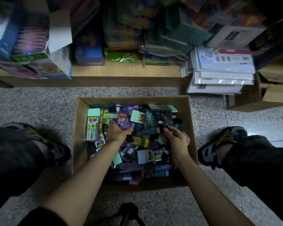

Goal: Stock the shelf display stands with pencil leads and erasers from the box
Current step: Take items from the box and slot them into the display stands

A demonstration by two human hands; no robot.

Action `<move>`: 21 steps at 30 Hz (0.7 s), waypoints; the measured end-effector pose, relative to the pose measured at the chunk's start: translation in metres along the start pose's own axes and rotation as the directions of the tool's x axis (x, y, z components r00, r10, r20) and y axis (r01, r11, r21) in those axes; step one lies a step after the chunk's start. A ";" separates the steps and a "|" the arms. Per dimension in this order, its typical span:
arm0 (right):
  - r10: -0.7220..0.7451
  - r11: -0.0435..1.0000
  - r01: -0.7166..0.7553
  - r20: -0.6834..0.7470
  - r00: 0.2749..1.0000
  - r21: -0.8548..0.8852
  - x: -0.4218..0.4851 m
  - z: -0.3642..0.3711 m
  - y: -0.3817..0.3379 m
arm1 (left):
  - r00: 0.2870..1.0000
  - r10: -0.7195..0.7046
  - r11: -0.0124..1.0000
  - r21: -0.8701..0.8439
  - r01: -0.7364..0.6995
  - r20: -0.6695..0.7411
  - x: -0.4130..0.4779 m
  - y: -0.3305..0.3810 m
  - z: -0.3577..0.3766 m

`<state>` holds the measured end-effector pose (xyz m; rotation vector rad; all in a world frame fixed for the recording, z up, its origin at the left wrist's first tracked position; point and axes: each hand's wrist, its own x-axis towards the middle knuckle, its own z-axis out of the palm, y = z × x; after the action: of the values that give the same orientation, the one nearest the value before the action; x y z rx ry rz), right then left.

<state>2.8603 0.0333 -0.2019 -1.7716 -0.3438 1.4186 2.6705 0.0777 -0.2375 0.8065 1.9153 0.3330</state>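
- Your left hand pinches a flat dark plastic case with red and blue print between thumb and curled fingers, just above the heap inside the open brown cardboard box; the hold sits low on the case, so a quick lift could let it tip out and drop back among the rest.
- Your right hand curls its fingers round a small black packet near the right side of the heap; the contact is partly hidden, so I cannot tell how firm that pinch is; pulling hard may drag neighbouring packets up and scatter them over the speckled stone floor.
- A pink block eraser lies against the outer edge of that hand; whether you hold it I cannot tell; it could be knocked deeper as you withdraw.
- Leads and erasers lie mixed and overlapping, such as the long mint-green sleeved eraser by the left wall; in this dim light you risk sorting a lead case in with the erasers.
- No display stand is in view, only a low wooden shelf base crowded with goods; carrying both handfuls upward without looking invites a spill.
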 end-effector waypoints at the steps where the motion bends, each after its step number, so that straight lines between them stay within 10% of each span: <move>1: -0.002 1.000 0.002 -0.002 1.000 -0.003 0.001 0.000 0.001 | 1.000 -0.006 1.000 -0.009 0.006 0.010 0.001 0.001 0.000; 9: -0.041 0.994 0.050 0.089 0.995 -0.098 -0.007 0.002 -0.015 | 0.941 0.107 0.988 -0.137 -0.066 0.322 -0.014 0.008 -0.029; 21: -0.156 0.930 0.266 0.385 0.909 -0.252 -0.069 0.029 -0.120 | 0.809 0.423 0.906 -0.190 -0.377 0.409 -0.101 0.075 -0.087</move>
<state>2.8443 0.0753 -0.0683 -1.6339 -0.9667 1.5899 2.6524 0.0759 -0.0854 1.1164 1.2825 0.4543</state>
